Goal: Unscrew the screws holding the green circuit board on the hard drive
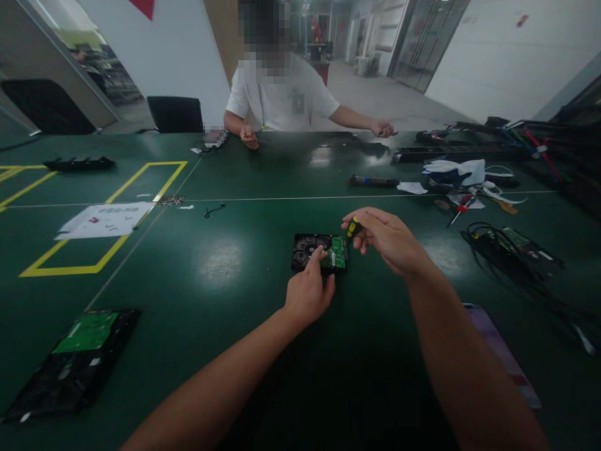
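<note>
Work at the desk (225,351) looks under way, not finished. The black, flat, rectangular hard drive with a dark round hub (302,247) lies on the desktop in front of the person, and its green circuit board (337,246) sits on the right-hand part. Nothing shows it lifted off. A tiny dark speck (269,269) lies apart from the drive, on its left; may be a loose screw, too small to be sure. How many fasteners are out, how many remain: cannot tell from here.

Left hand (307,293): loosely open, index finger stretched onto the drive's face, seemingly steadying it; thumb spread off beside the near edge, other fingers partly hidden. No grip seen.

Right hand (382,241): fingers closed in a pinch around a short yellow-and-black tool handle (354,227), probably a screwdriver, by the drive's far right corner. Bit not made out; contact with the drive cannot be judged.

Well off to the left, a flat black unit with its own green board (89,332) lies untouched. To the right, a red-handled screwdriver (464,204) rests near some white paper, out of either hand
</note>
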`<state>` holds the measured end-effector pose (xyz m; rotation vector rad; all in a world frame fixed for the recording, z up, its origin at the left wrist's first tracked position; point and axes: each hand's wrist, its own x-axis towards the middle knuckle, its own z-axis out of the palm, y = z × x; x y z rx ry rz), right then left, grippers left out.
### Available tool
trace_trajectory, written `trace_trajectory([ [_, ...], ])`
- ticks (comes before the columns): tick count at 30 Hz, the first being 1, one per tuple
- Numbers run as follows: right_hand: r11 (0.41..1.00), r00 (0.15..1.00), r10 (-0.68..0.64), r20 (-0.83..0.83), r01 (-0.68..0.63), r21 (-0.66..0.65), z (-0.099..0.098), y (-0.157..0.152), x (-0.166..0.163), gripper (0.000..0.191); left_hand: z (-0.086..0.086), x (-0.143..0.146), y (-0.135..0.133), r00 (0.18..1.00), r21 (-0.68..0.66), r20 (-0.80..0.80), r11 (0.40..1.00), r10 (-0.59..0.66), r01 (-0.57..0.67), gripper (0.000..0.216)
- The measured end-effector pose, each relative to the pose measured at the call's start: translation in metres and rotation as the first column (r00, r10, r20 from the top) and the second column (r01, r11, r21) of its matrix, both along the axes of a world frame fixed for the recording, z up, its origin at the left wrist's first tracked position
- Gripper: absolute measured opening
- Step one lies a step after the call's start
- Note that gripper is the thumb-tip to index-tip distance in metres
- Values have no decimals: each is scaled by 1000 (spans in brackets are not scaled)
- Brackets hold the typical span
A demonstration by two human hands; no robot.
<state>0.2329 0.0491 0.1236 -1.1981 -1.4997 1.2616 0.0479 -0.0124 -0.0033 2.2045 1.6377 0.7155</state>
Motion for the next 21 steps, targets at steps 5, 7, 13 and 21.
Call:
trace_trajectory([
  [5, 1000, 999, -16, 29, 16, 0, -2, 2, 4, 27, 6, 0, 0, 998, 2, -55, 1000, -23, 23, 63],
  [7, 998, 995, -40, 93, 36, 43, -1, 1, 4, 29, 8, 0, -1, 995, 13, -87, 999, -43, 44, 58],
  [13, 989, 988, -55, 147, 33, 146, 3, -3, 1, 31, 8, 0, -2, 983, 33, -176, 997, -59, 66, 47],
  [21, 980, 971, -160, 179, 134, 145, 3, -5, -3, 34, 8, 0, -3, 960, 37, -265, 994, -87, 101, 47],
])
